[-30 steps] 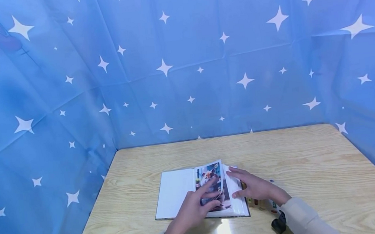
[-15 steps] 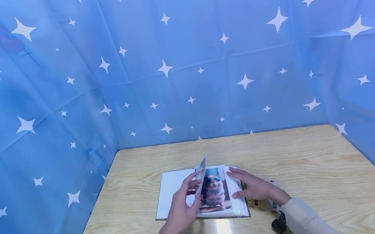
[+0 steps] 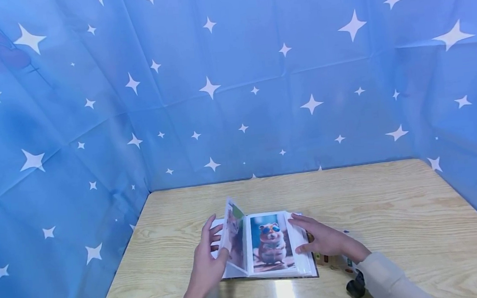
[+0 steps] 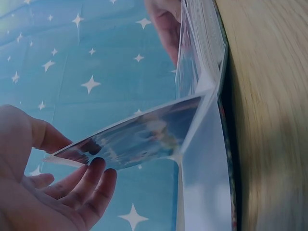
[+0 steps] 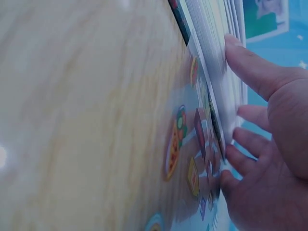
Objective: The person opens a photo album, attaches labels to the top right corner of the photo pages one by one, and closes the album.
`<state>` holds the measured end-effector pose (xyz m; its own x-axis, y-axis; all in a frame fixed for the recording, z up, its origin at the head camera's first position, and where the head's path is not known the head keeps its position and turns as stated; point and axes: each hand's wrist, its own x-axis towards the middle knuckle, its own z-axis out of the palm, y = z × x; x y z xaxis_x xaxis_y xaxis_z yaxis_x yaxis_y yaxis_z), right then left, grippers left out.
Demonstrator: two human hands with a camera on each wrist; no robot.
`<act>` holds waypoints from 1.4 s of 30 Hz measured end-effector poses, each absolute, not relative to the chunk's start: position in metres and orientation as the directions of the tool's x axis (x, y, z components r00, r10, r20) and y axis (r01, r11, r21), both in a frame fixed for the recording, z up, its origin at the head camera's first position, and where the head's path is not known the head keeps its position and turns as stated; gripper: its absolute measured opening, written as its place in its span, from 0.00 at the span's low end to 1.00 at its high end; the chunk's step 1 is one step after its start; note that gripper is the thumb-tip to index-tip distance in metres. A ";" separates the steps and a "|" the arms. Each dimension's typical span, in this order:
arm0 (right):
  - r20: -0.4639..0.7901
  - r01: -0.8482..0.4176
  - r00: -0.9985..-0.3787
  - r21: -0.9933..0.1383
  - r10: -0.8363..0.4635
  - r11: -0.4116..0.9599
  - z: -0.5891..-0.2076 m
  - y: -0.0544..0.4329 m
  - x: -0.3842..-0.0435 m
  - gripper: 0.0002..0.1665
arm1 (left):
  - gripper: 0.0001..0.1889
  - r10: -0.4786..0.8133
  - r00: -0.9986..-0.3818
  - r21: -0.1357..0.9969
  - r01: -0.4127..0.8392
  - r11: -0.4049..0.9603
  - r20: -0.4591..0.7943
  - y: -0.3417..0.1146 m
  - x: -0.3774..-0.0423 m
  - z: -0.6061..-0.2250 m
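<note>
A photo album (image 3: 294,274) lies spread on the table, showing a photo (image 3: 271,243) of a hamster in sunglasses on its right side. My left hand (image 3: 205,260) pinches the outer edge of a raised album page (image 3: 234,239). In the left wrist view, the thumb is on one face of that page (image 4: 130,137) and the fingertips are on the other. My right hand (image 3: 324,237) rests along the album's right edge. The right wrist view has its extended fingers and thumb against the stacked pages (image 5: 207,48), not curled around them.
A transparent sheet of colourful food stickers (image 5: 193,177) lies beside the album, partly beneath my right wrist. A small black object (image 3: 354,288) is by the right sleeve. The wooden table (image 3: 397,211) ends at a blue star-patterned cloth (image 3: 261,118).
My left hand has swung the page from right to left, uncovering the hamster photo in full. It has moved left with the page. The right hand stays in place.
</note>
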<state>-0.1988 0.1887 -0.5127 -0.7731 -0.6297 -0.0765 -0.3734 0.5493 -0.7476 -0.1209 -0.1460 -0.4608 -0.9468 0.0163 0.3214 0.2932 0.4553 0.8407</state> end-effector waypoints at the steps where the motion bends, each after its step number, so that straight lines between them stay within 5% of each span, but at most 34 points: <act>1: -0.076 -0.374 -0.772 -0.748 -0.631 0.548 -0.513 0.189 -0.199 0.51 | 0.45 0.008 -0.952 0.849 0.277 0.450 0.306 -0.148 -0.121 -0.461; 42: -0.080 -0.354 -0.781 -0.761 -0.620 0.544 -0.509 0.186 -0.197 0.50 | 0.43 -0.089 -0.996 0.833 -0.051 0.552 -0.002 -0.197 -0.150 -0.497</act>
<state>-0.1967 0.1860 -0.5086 -0.7808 -0.6196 -0.0796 -0.3539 0.5437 -0.7610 -0.1500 -0.1973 -0.4975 -0.9960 -0.0890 -0.0016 -0.0506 0.5517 0.8325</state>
